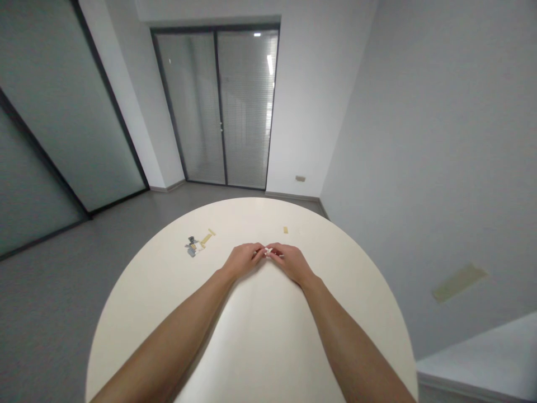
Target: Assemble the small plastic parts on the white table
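Both my hands meet over the middle of a round white table [251, 347], fingertips almost touching. Between them is a small white piece [268, 253], too small to make out its kind. My left hand [244, 258] grips it from the left, with thumb and fingers pinched together. From the other side my right hand [292, 261] is also closed on it in a pinch. The fingers cover part of the piece.
A little heap of grey, white and yellowish scraps [195, 246] lies left of my hands, with yellowish strips [206, 239] beside it. One small yellow piece [286, 230] lies beyond my right hand. Behind the table stand a glass door [243, 112] and white walls.
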